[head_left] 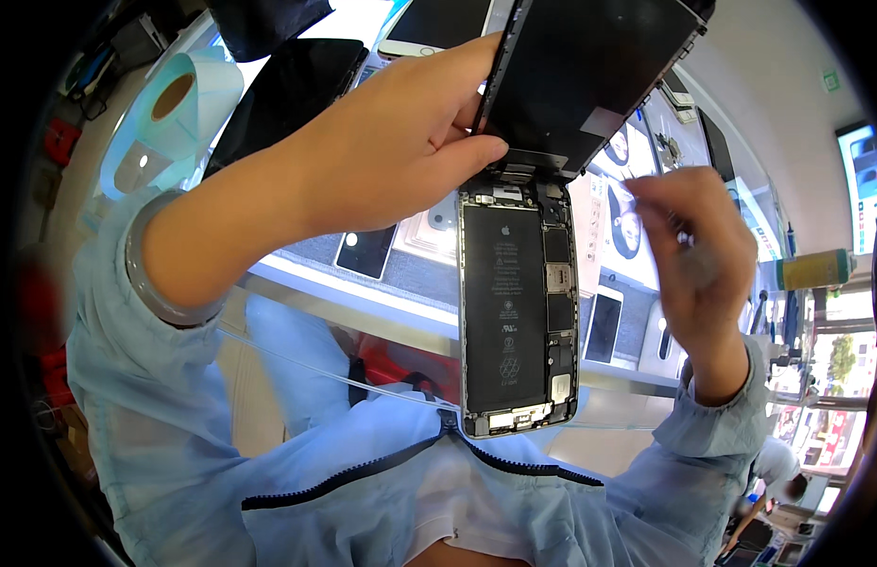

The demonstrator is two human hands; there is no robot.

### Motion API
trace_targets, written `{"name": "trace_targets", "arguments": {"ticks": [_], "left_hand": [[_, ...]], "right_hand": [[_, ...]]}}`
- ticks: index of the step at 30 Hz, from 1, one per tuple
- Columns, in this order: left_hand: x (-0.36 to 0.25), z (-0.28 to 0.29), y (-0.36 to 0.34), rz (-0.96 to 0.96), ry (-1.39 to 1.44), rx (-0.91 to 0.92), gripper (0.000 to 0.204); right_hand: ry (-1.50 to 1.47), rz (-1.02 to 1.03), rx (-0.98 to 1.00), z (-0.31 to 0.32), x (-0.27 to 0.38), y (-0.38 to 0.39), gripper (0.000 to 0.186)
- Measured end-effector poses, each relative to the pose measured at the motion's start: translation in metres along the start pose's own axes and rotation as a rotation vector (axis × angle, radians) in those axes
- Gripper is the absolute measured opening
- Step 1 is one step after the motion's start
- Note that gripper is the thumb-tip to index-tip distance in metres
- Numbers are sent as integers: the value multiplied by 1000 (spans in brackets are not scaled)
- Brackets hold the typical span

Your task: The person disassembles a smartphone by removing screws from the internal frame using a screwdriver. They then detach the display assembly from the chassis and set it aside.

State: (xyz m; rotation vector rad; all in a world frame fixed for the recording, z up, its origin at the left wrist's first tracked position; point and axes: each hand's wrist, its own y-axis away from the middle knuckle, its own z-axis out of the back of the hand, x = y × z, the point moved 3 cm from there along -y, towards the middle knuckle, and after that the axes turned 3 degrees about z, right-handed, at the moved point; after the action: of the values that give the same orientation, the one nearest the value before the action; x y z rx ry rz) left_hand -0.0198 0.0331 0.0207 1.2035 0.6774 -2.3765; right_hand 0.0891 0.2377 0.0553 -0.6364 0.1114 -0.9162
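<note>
An opened smartphone stands in front of me, its body (504, 302) showing a long black battery and metal-covered parts along the right side. Its lifted display panel (589, 80) tilts up from the top end of the body, dark inner face toward me. My left hand (391, 151) grips the panel's left edge, thumb near the joint between panel and body. To the right of the phone, apart from it, my right hand (707, 250) is raised with fingers curled and tips pinched together. It is a little blurred, and a small shiny bit shows among the fingers; what it is cannot be told.
Behind the phone is a lit glass counter (419, 326) with several phones in it, including a white-framed one (604, 324). A roll of pale film (188, 104) stands at the far left, beside a dark tablet-like panel (287, 99). A yellowish cylinder (816, 269) is at the right.
</note>
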Motion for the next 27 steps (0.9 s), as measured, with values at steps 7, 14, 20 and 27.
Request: {"name": "trace_targets", "arguments": {"ticks": [7, 14, 20, 27], "left_hand": [[7, 1, 2, -126, 22, -38, 44], [14, -2, 2, -217, 29, -53, 43], [9, -2, -3, -216, 11, -183, 25], [0, 0, -4, -53, -54, -14, 36]], "right_hand": [[90, 20, 189, -32, 17, -18, 21], [239, 135, 301, -35, 18, -26, 18], [260, 189, 347, -30, 18, -28, 20], [449, 280, 271, -38, 28, -10, 26]]}}
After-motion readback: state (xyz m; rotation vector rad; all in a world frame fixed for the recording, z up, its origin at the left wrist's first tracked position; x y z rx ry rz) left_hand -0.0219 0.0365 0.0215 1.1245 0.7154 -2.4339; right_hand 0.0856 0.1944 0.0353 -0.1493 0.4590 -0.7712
